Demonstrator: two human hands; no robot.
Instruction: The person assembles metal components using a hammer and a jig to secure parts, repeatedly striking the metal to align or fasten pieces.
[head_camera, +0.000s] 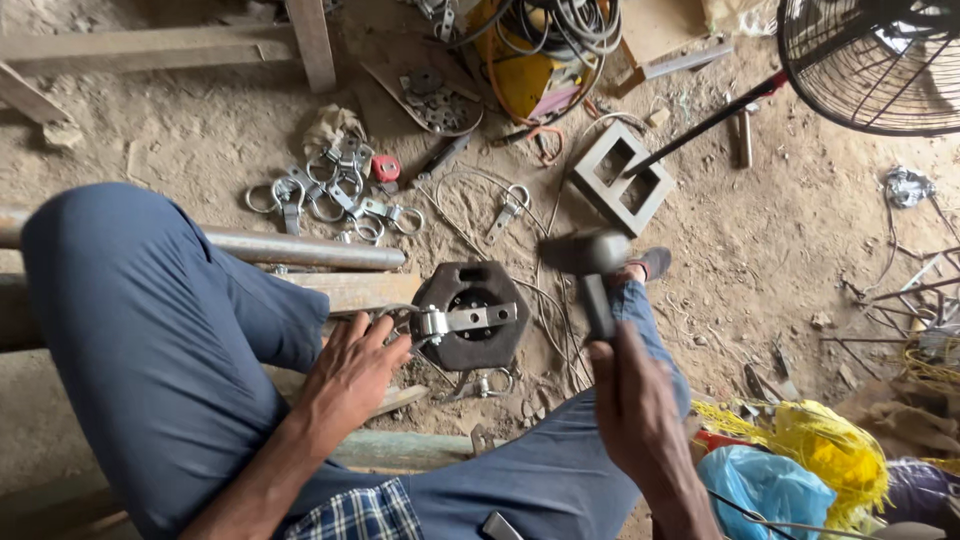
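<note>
My left hand pinches the ring end of a metal clamp, and its flat strap lies across the dark six-sided block, just right of my grip. My right hand is closed around the hammer handle; the blurred head hangs above the block's right edge.

Silver metal clamp lies flat across dark hexagonal block on dirt floor; blurred hammer raised just right of block
</note>
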